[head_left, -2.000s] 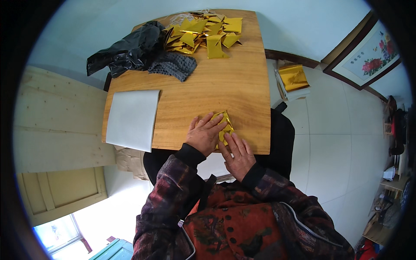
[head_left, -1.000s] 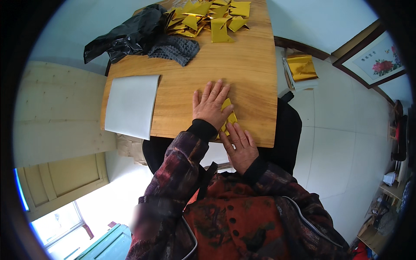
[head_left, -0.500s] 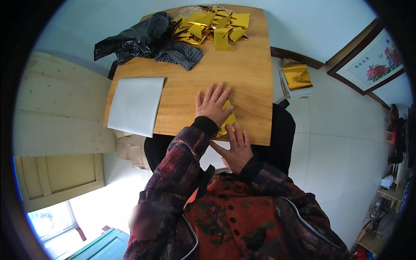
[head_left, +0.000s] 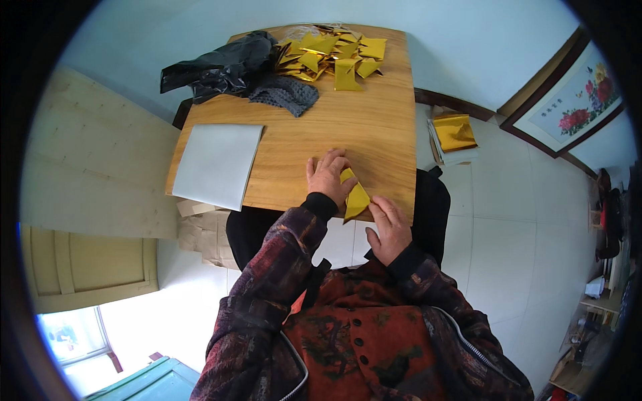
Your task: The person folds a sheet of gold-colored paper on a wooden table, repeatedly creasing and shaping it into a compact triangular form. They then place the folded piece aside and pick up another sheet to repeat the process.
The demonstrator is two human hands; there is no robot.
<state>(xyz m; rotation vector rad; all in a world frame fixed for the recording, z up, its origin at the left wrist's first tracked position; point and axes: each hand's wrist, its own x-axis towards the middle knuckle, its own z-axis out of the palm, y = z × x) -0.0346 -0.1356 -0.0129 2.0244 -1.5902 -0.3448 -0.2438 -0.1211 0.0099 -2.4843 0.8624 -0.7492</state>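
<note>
A small folded piece of gold foil paper (head_left: 358,200) lies at the table's near edge, one pointed corner sticking out past it. Over its far left end my left hand (head_left: 326,176) is bent, the fingers curled and the thumb pressing on the foil. My right hand (head_left: 391,232) is at the near right, its fingertips by the paper's right corner and its thumb held apart from the fingers. Whether those fingertips press on the corner I cannot tell. The underside of the paper is hidden.
Folded gold foil pieces (head_left: 321,45) are heaped at the table's far end. Beside them are a black plastic bag (head_left: 224,67) and a dark grey textured cloth (head_left: 286,93). A pale grey sheet (head_left: 217,164) lies at the left. More gold foil (head_left: 455,131) sits on a stack right of the table.
My left hand has gone from flat and spread to curled on the foil. The foil now lies turned, more of it showing. My right hand has shifted right, to the foil's right corner.
</note>
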